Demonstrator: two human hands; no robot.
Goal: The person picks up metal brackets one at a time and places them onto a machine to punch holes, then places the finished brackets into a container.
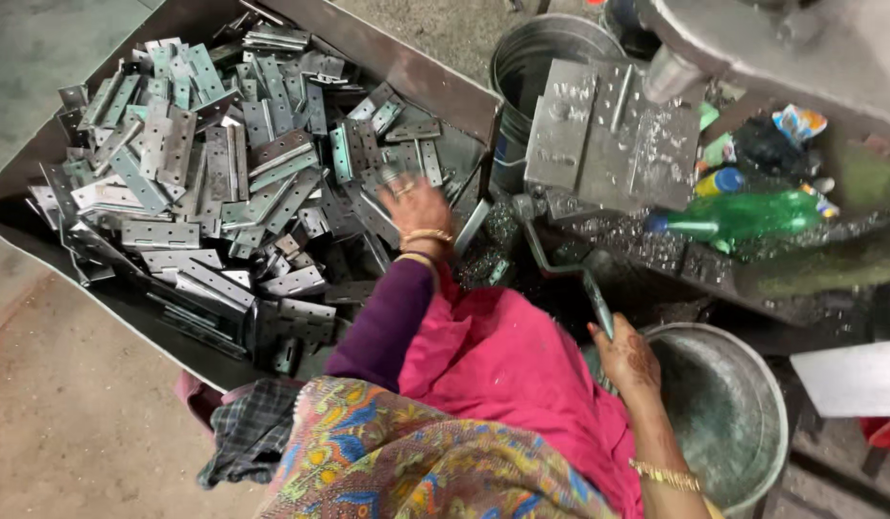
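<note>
A: Left hand (413, 204) is down in the big metal tray (421, 77), right at its near right corner, on top of the heap of hinge plates (224, 183). It's blurred, so I cannot tell whether the fingers are spread or closed on a plate.

B: And the right hand (622, 354)?

A: On the lever handle (584, 279) of the bench press, fingers wrapped around its lower end. The handle runs up toward the grey steel block (598, 135) at the front edge of the workbench.

B: So which step would you call this?

A: My read: the fetch. One hand picks a fresh hinge plate from the pile while the other waits on the lever.

B: What does the next move ask for?

A: I'd say a clean single plate out of that tangle. They lie crossed and overlapping, so a pinch on one edge, then a lift over the tray's right wall toward the steel block. The lever hand should hold off until the plate sits flat.

B: Anything crowding the spot?

A: A steel bucket (550, 58) stands just behind the tray's right wall, a wide metal pan (743, 423) sits beside the right hand, and a green plastic bottle (743, 216) lies on the bench among metal chips.
</note>
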